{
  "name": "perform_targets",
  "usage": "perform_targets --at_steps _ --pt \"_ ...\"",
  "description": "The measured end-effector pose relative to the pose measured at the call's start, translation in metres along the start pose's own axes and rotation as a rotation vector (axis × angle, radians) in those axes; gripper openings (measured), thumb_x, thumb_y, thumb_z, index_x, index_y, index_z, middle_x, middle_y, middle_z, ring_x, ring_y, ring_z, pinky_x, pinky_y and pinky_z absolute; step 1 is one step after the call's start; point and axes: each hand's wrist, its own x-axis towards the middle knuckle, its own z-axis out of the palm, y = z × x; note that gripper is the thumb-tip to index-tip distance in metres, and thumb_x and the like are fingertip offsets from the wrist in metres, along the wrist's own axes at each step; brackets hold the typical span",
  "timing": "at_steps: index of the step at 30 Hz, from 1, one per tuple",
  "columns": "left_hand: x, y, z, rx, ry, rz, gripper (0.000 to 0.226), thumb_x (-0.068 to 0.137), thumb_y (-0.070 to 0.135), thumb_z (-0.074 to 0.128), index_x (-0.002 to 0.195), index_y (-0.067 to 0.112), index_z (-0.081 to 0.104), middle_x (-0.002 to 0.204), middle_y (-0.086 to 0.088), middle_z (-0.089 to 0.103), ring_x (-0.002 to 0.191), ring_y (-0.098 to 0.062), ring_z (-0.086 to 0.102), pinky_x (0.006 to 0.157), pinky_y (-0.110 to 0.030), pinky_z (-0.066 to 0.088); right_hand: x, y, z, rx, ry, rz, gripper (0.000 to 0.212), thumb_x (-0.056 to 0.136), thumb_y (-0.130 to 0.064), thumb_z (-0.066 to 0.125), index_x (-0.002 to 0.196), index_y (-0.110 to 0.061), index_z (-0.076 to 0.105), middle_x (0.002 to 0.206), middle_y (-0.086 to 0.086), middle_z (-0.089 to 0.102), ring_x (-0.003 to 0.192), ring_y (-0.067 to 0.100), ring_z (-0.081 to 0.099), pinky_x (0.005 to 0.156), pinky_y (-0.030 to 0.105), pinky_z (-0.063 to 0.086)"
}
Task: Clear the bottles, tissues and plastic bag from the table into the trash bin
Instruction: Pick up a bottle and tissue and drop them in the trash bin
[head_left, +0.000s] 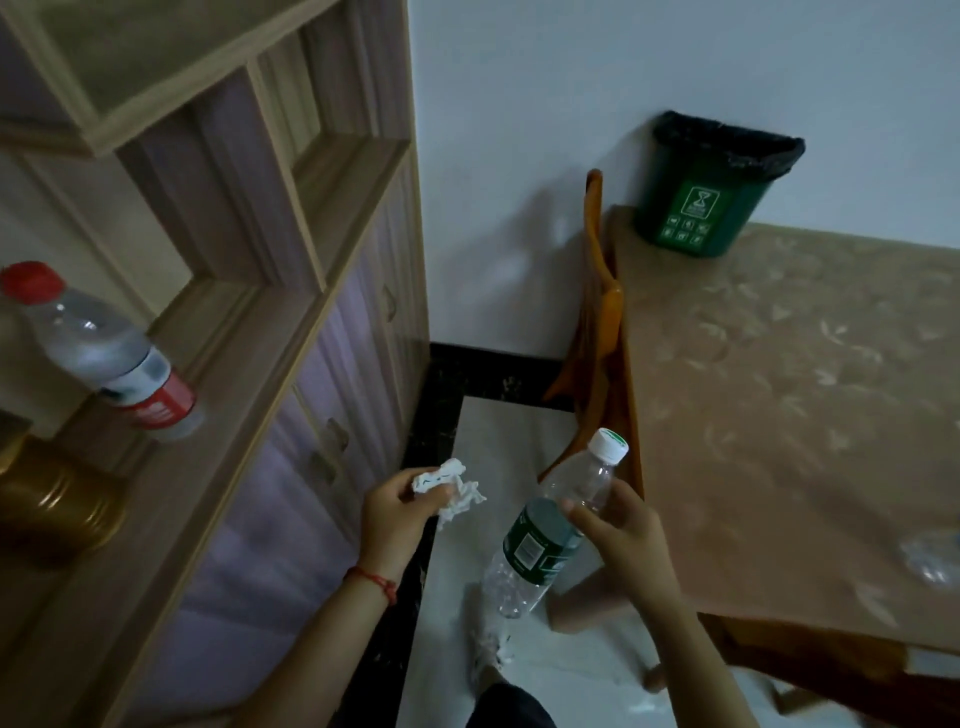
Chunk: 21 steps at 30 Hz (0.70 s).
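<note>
Two hands are carrying rubbish at once: the left hand (392, 512) is pinching a crumpled tissue (451, 486) between thumb and curled fingers, and the right hand (621, 538) is gripping a clear bottle (543, 535) around its upper body, just above the green label, with the white cap tilting up toward the bin (709, 200). Both loads are hanging over the floor, well short of the bin, which is sitting at the far corner of the table (779, 389) against the wall, its black liner folded over the rim. A red-capped bottle (109, 358) is lying tilted on the shelf (249, 374), far to the left of the bin, beside a gold container (57, 509); something clear and crinkly, possibly the plastic bag (930, 561), is lying on the table's near right edge, too blurred to be sure. The step in hand looks like the carry to the bin. To do it well, I would be bringing each hand right over the liner's opening before letting go, rather than tossing from here, since the bin looks small and light and a thrown bottle could tip it or bounce off the rim. Dropping the bottle upright, base first, should be keeping it from catching the liner; the tissue is light and wants releasing low inside the rim.
</note>
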Motion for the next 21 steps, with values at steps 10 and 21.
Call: perform_targets --at_steps 10,21 --pt "0.135 0.057 0.066 -0.042 0.027 0.029 0.013 0.073 0.004 0.073 0.075 0.017 0.070 0.073 -0.001 0.069 0.066 -0.006 0.062 0.061 -0.015 0.050 0.154 -0.044 -0.018 0.034 -0.019 -0.047 0.024 0.077 -0.018 0.071 0.098 -0.024 0.061 0.096 -0.002 0.071 0.086 0.009 0.068 0.071 0.022 0.054" --pt "0.273 0.092 0.104 -0.050 -0.011 -0.002 0.016 0.074 0.002 0.072 0.071 0.017 0.070 0.062 0.005 0.068 0.060 0.000 0.061 0.056 -0.012 0.048 0.285 -0.072 -0.010 0.056 -0.009 -0.018 0.035 0.077 -0.024 0.069 0.110 -0.019 0.058 0.102 -0.005 0.068 0.088 0.007 0.068 0.065 0.024 0.057"
